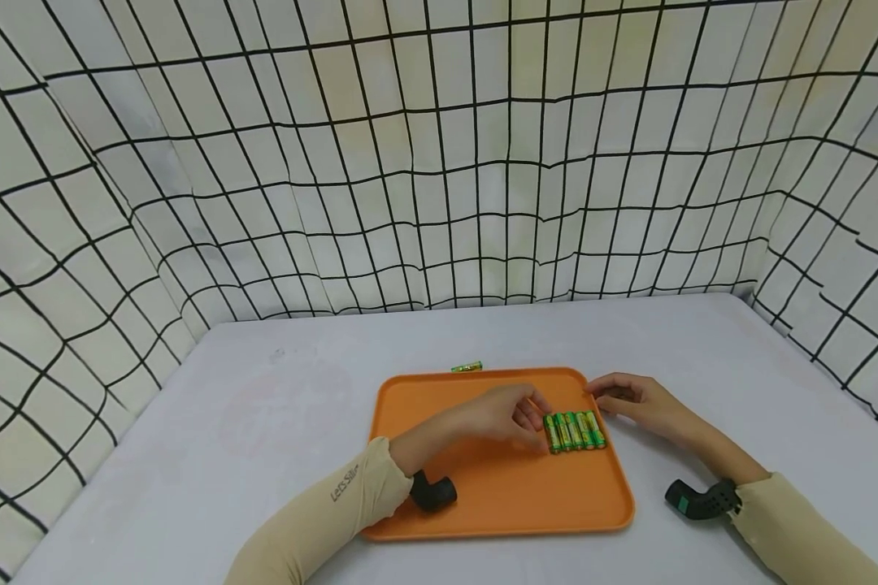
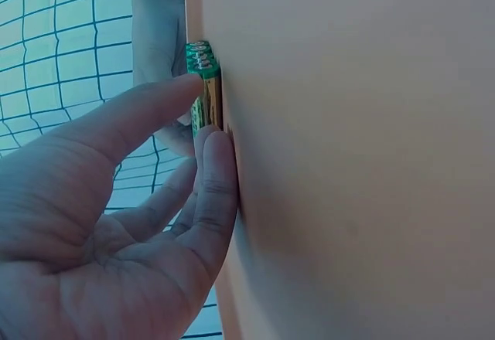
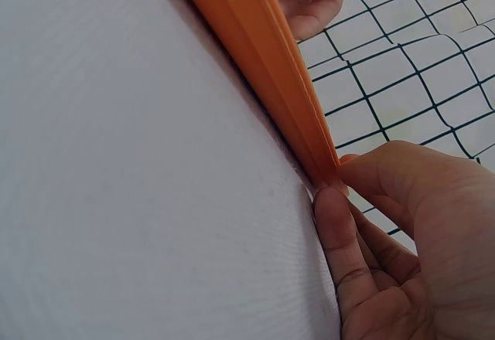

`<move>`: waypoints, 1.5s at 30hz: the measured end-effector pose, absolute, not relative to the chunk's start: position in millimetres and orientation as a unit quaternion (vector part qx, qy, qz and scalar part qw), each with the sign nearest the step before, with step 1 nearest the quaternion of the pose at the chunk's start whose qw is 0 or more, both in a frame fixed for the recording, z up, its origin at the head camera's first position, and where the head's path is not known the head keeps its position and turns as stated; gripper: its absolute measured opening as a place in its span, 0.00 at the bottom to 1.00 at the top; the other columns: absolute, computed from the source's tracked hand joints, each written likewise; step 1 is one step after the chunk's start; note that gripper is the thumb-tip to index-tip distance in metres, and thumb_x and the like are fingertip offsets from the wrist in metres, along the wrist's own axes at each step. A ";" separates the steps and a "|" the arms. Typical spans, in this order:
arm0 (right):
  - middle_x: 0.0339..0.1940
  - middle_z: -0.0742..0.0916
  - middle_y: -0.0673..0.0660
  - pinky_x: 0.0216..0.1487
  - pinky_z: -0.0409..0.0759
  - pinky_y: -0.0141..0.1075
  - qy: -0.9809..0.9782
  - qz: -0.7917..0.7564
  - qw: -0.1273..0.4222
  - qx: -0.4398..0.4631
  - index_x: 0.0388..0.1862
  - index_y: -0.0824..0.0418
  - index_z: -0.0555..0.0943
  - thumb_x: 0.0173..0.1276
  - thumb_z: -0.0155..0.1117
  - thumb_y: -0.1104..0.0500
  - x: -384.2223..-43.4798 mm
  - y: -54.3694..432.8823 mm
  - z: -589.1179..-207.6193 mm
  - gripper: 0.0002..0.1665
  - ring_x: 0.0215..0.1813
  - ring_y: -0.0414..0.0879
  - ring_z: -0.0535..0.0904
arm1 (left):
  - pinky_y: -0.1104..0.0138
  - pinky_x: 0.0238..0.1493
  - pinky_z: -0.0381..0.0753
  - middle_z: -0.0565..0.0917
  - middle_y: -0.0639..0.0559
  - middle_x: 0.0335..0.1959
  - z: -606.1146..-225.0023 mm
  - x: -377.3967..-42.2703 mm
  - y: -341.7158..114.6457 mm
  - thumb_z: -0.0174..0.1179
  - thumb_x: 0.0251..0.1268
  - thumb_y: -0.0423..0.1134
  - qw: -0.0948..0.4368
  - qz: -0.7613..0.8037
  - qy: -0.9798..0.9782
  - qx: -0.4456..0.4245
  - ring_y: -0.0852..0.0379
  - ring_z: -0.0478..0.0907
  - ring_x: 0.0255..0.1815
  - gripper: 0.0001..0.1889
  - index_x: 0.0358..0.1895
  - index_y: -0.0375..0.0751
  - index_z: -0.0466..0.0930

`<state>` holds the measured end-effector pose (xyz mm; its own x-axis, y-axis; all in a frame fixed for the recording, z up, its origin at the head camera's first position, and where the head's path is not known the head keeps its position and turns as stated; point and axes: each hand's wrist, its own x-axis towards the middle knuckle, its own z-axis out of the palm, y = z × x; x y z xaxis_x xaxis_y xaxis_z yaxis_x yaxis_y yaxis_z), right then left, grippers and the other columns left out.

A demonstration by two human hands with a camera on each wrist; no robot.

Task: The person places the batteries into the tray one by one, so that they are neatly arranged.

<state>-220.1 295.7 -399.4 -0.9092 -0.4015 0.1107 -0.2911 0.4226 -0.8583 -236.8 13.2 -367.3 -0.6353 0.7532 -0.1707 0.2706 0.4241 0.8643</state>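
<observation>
Several green and gold batteries (image 1: 574,431) lie side by side in a row on the right part of an orange tray (image 1: 483,508). At the row's left end is my left hand (image 1: 501,418), its thumb and fingertips pinching the nearest battery (image 2: 207,102) by its two ends in the left wrist view. My right hand (image 1: 640,400) is at the tray's upper right corner. In the right wrist view its thumb and fingers (image 3: 336,220) grip the tray rim (image 3: 298,116). The undersides of the batteries are hidden.
One loose battery (image 1: 467,367) lies on the white table (image 1: 263,455) just past the tray's far edge. Black-gridded white cloth walls (image 1: 483,187) rise behind and at both sides. A black wrist device (image 1: 433,493) hangs over the tray below the left forearm.
</observation>
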 end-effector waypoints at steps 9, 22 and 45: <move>0.55 0.83 0.65 0.48 0.77 0.26 0.837 -0.501 0.054 -0.213 0.58 0.69 0.78 0.74 0.58 0.62 -219.9 296.2 -400.9 0.18 0.50 0.32 0.78 | 0.73 0.39 0.78 0.79 0.50 0.42 -366.1 -239.8 5.2 0.67 0.61 0.32 0.288 0.417 0.786 0.354 0.64 0.77 0.40 0.22 0.58 0.35 0.73; 0.56 0.82 0.64 0.49 0.77 0.26 0.847 -0.490 0.052 -0.200 0.58 0.67 0.78 0.74 0.58 0.59 -220.9 296.2 -403.6 0.18 0.50 0.30 0.78 | 0.64 0.43 0.83 0.82 0.49 0.46 -364.5 -262.3 -15.2 0.59 0.70 0.35 0.319 0.451 0.752 0.360 0.55 0.83 0.41 0.17 0.59 0.34 0.73; 0.56 0.82 0.64 0.49 0.77 0.27 0.849 -0.488 0.056 -0.197 0.58 0.66 0.79 0.74 0.58 0.59 -224.4 296.8 -404.7 0.17 0.50 0.31 0.78 | 0.62 0.40 0.82 0.81 0.46 0.45 -358.2 -312.2 -51.8 0.59 0.69 0.35 0.175 0.460 0.798 0.348 0.50 0.82 0.41 0.18 0.59 0.31 0.75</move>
<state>-224.4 296.8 -404.7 -0.9165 -0.3882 0.0971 -0.2794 0.4469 -0.8498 -312.2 -51.8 -358.2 -0.6963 0.7166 0.0416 0.3949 0.3340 0.8559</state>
